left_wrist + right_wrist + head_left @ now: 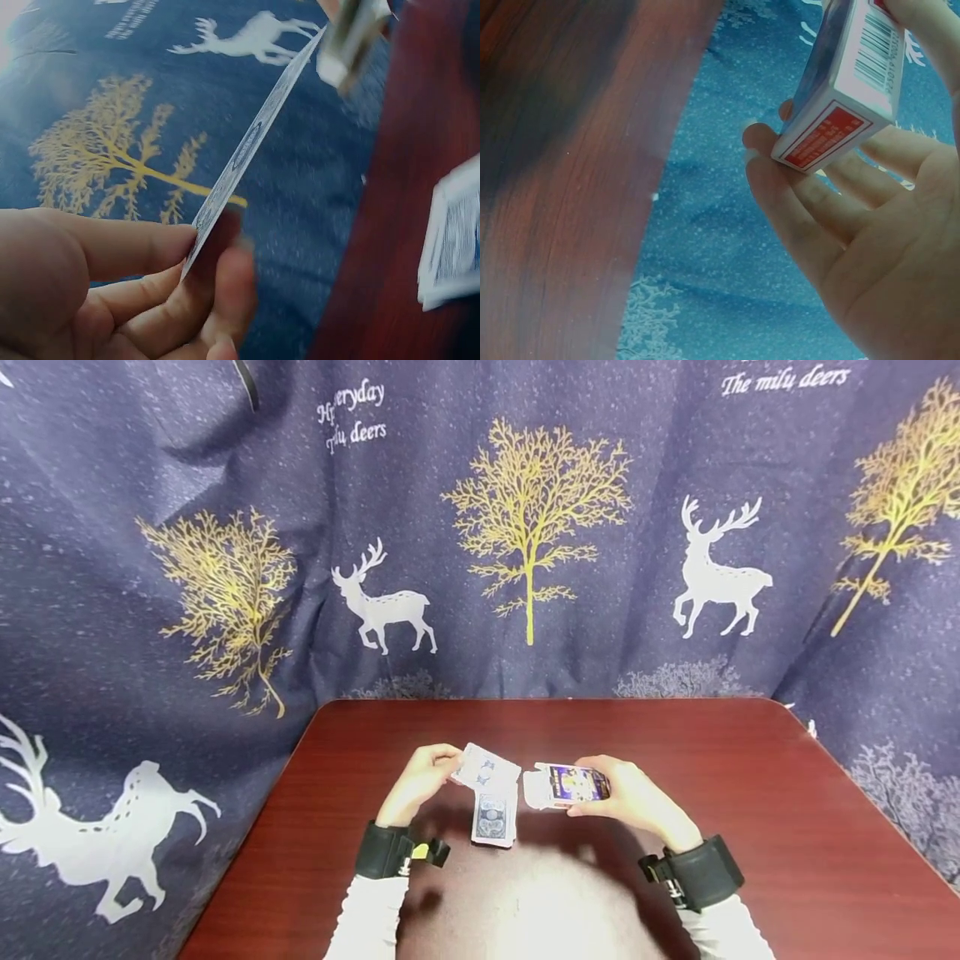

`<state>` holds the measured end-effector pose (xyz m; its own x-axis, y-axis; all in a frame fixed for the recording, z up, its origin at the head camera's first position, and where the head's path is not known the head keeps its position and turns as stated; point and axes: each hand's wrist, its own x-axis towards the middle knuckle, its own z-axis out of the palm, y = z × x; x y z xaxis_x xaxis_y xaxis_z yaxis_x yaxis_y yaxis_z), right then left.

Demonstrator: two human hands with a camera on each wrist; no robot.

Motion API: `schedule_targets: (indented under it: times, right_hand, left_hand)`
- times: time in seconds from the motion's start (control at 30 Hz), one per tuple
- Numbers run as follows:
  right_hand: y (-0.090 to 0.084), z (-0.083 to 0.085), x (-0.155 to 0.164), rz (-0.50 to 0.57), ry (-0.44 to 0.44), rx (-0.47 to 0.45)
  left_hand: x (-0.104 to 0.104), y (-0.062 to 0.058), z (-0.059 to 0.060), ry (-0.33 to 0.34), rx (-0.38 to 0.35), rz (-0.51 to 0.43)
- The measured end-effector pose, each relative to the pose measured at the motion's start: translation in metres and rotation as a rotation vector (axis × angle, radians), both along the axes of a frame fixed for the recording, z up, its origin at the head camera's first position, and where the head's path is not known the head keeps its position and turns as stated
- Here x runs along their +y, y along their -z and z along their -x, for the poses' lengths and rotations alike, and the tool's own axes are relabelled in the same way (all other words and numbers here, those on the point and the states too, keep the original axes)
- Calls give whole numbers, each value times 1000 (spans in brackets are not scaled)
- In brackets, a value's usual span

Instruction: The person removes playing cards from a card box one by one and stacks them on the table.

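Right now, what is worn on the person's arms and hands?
Both hands are bare. The left hand and right hand each have a wide black strap at the wrist; the left strap carries a small yellow piece, the right strap a metal buckle. White sleeves cover both forearms.

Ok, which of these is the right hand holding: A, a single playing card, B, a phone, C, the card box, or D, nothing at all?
C: the right hand has its fingers wrapped round the card box, whose barcode and red label show in the right wrist view, while the left hand pinches a card.
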<state>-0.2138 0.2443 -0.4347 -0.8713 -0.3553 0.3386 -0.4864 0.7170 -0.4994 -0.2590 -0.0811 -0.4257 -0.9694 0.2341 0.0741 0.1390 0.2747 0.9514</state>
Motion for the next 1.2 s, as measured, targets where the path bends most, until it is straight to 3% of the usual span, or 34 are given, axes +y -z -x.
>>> schedule_targets:
  times: [0.17, 0.37, 0.6, 0.73, 0.87, 0.97, 1.1, 1.2]
  right_hand:
    - [-3, 2, 1, -1, 1, 12]
    - [-4, 2, 0, 10, -2, 0]
    - [2, -1, -2, 20, -19, -23]
    - [3, -1, -2, 21, -26, -18]
    - [4, 1, -2, 26, -31, -11]
    - [5, 2, -2, 17, -31, -1]
    - [4, 2, -3, -6, -23, 18]
    - [3, 2, -6, -12, -21, 30]
  left_hand:
    - [4, 6, 8, -52, 110, 186]
    - [22, 25, 16, -38, 118, 399]
    - [35, 46, 20, -102, 147, 496]
    - [40, 52, 21, -134, 175, 523]
    - [43, 49, 19, -142, 248, 499]
    - [49, 38, 11, -75, 255, 412]
    - [63, 19, -3, 77, 174, 290]
    - [74, 12, -11, 120, 162, 276]
